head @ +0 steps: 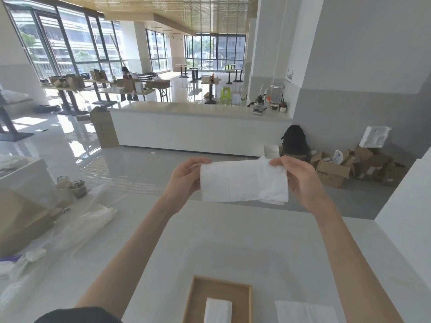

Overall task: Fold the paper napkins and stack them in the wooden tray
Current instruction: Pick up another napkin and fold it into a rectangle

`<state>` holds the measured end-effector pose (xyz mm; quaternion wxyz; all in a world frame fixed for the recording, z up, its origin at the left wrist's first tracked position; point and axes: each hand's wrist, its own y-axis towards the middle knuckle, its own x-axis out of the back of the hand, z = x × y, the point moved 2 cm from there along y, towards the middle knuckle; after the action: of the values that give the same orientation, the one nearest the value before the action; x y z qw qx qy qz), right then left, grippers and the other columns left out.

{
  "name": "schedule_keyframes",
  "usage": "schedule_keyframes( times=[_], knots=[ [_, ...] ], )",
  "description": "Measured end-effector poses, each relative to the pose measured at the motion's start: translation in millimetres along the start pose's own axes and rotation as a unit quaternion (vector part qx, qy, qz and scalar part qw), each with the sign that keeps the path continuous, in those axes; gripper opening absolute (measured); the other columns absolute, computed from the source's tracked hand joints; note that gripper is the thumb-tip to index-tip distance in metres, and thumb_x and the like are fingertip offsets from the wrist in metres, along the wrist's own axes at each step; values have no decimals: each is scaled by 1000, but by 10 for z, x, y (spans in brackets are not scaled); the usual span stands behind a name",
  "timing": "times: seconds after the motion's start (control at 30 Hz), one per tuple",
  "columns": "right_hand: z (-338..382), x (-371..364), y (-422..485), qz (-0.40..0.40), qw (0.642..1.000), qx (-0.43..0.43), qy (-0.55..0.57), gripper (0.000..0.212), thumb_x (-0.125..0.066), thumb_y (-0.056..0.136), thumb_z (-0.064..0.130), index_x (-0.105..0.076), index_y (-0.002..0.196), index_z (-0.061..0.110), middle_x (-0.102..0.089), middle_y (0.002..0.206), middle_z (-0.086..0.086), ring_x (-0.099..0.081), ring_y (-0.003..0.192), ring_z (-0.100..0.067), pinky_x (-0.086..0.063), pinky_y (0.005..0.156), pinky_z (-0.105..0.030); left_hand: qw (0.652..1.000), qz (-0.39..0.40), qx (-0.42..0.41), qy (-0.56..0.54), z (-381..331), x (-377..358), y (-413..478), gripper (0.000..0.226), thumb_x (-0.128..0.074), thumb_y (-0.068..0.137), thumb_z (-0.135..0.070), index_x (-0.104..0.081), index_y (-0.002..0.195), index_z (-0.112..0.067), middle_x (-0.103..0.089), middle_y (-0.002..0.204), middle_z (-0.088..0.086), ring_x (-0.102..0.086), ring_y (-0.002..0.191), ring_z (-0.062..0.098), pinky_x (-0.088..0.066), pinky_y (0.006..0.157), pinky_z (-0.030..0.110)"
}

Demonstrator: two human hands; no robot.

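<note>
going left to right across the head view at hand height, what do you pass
jars → left hand → napkin → right hand → cardboard boxes

I hold a white paper napkin [243, 180] up in the air, folded into a wide, slightly crumpled strip, my left hand [185, 180] and right hand [300, 178] pinching its upper corners. Near me sits the wooden tray [198, 297], a folded napkin [218, 311] lying inside. A flat napkin [303, 311] lies just right of it.
</note>
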<state>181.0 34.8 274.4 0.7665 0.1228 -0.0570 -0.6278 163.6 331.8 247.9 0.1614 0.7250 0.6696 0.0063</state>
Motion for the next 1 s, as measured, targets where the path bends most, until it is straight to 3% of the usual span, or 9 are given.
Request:
schedule_keyframes(
  times=[0.1,0.33,0.43,0.57,0.67,0.73,0.8,0.9,1.0],
  knots=[
    [-32,-19,26,-17,994,37,-97,13,-69,95,22,-81,98,27,-76,100,-1,-64,95,-17,-48,88,-34,1000,-21,5,2,52,26,11,20,-55,101,-4,-70,110,-15,-78,92,4,-72,79,16,-58,71,26],
    [48,-127,25,23,993,62,-99,44,-77,84,29,-70,127,36,-73,111,-16,-68,102,-23,-55,89,-24,997,-66,32,-18,67,103,55,16,-58,99,-12,-71,108,-16,-76,86,1,-70,73,17,-56,65,28],
    [68,-150,24,18,990,70,-123,48,-75,89,21,-64,133,39,-62,115,-35,-66,99,-29,-54,93,-31,995,-80,51,-19,46,124,71,15,-58,98,-10,-69,107,-15,-75,85,1,-70,68,16,-54,67,30],
    [166,-213,29,25,974,81,-208,49,-71,94,15,-59,135,39,-64,103,-34,-64,91,-37,-50,89,-35,980,-165,27,108,40,72,63,20,-56,101,-16,-61,121,-15,-69,116,6,-71,94,18,-52,88,33],
    [274,-346,70,102,938,56,-326,57,-70,95,18,-52,141,45,-66,84,-7,-57,72,-8,-46,80,-21,963,-21,-41,267,24,-129,28,38,-61,100,-35,-56,136,-25,-58,139,-10,-53,131,7,-41,112,32],
    [371,-488,96,161,909,43,-382,62,-71,94,20,-47,144,49,-70,88,14,-58,65,3,-44,72,-8,946,132,-17,297,15,-333,-18,40,-63,96,-44,-57,134,-38,-58,140,-19,-49,133,-1,-39,114,32],
    [477,-595,129,199,884,41,-421,65,-70,94,22,-44,145,52,-72,95,15,-62,70,9,-43,72,-2,937,229,22,264,30,-502,-74,30,-63,95,-42,-64,125,-41,-67,131,-16,-59,125,3,-46,108,33],
    [596,-674,189,238,839,36,-489,70,-70,93,21,-39,147,55,-67,94,19,-60,75,11,-42,73,-1,950,243,76,182,127,-585,-137,27,-64,96,-39,-73,114,-22,-76,117,2,-71,110,20,-55,98,39],
    [661,-690,236,239,812,33,-531,68,-70,93,24,-41,147,54,-62,99,22,-58,82,8,-39,73,1,967,213,90,107,220,-595,-180,24,-61,99,-35,-75,102,-16,-77,104,4,-74,95,20,-59,80,31]
  ],
)
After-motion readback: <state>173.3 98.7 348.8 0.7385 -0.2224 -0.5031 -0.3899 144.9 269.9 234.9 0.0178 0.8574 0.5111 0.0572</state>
